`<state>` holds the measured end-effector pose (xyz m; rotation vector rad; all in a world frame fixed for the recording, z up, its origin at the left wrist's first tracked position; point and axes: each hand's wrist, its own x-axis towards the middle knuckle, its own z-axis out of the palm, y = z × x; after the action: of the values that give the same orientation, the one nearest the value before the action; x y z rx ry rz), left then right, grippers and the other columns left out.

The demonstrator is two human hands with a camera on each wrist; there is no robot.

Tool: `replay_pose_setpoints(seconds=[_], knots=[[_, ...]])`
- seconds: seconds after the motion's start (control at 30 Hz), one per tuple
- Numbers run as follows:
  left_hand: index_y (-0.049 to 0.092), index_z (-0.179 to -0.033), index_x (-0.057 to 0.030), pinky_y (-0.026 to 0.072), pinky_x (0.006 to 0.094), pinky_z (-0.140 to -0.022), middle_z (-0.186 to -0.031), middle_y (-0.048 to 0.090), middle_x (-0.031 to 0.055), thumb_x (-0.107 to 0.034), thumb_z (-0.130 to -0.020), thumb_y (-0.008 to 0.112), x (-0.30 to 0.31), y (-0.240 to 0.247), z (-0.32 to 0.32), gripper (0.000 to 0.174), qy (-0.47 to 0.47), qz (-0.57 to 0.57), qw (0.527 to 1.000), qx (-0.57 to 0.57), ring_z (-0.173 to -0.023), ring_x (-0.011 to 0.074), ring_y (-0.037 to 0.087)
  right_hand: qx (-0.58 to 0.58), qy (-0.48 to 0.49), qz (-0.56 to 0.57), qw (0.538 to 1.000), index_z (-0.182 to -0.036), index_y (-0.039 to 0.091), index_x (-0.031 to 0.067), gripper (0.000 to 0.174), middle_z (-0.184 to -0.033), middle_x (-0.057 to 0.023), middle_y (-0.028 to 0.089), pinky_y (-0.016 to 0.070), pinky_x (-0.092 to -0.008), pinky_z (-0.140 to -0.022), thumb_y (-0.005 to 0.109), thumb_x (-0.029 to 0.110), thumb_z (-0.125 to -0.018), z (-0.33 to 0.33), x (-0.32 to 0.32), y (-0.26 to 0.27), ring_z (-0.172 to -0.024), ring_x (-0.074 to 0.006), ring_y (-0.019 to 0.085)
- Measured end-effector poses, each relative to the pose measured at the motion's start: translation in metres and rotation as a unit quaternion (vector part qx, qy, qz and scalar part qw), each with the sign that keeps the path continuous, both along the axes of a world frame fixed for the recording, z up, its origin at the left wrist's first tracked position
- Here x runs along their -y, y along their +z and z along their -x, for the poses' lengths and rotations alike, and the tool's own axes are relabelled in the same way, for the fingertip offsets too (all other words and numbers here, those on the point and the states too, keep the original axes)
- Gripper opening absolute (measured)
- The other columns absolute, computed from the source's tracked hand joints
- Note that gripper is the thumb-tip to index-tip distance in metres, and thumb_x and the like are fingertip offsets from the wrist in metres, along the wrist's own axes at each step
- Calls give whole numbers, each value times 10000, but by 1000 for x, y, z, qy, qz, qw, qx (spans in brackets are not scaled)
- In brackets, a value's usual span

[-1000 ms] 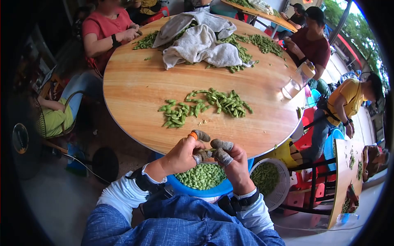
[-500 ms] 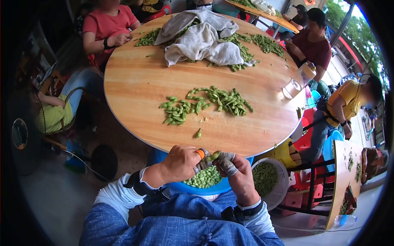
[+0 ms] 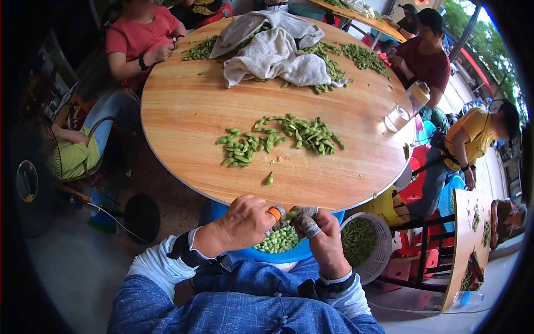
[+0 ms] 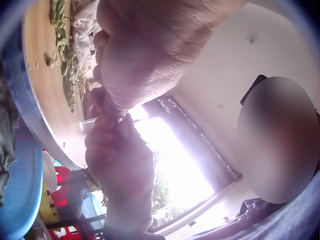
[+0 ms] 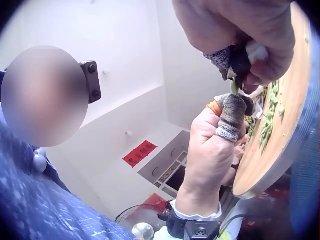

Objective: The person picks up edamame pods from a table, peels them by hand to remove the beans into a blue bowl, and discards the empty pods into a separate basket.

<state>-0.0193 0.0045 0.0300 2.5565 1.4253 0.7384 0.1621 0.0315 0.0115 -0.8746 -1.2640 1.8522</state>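
Note:
A green soybean pod [image 3: 291,214] is held between both hands, just past the table's near edge. My left hand [image 3: 243,224] pinches one end, its knuckles up and an orange band on a finger. Facing it, my right hand [image 3: 327,245] grips the other end with grey cloth-covered fingertips. In the right wrist view the pod [image 5: 234,86] shows in the small gap between the fingertips. Below the hands is a blue basin [image 3: 295,257] of shelled green beans [image 3: 277,240], partly hidden by them. A lone pod [image 3: 270,178] lies near the table edge.
On the round wooden table [image 3: 194,133] lies a pile of pods [image 3: 317,136]. Farther back, a pale cloth [image 3: 272,58] covers more pods. A clear jar [image 3: 397,118] stands at the right. A white basket [image 3: 382,250] of pods is beside the basin. Other people sit around.
The lone pod has appeared on the table near its edge. My left hand has turned knuckles up, and both hands have come down slightly with a pod between them.

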Motion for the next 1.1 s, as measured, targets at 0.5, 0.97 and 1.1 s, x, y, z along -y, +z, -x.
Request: replay_pose_setpoints(seconds=[0.5,0.97,1.1], knots=[[559,-870,0,414,295,-595,-687,546,104,-189,-809,525,15,-55,-7,201,-6,415,678,607,-664,191,551,-238,36,45,969,-977,544,-21,210,-892,-44,589,409,-203,-671,541,110,-815,9,0,-47,-751,-91,525],[542,-821,-39,271,205,-460,-619,443,-21,-230,-862,448,9,-59,-11,216,-34,398,673,623,-483,59,337,-140,60,-8,988,-970,548,-19,197,-917,-47,591,424,-245,-755,554,78,-798,1,-4,-42,-835,-114,544],[531,-848,-37,236,186,-438,-622,432,-29,-254,-871,439,8,-61,-10,237,-53,514,517,682,-478,42,314,-203,59,29,977,-946,562,-12,179,-874,-46,599,433,-238,-712,555,82,-794,3,-7,-52,-778,-116,553]])
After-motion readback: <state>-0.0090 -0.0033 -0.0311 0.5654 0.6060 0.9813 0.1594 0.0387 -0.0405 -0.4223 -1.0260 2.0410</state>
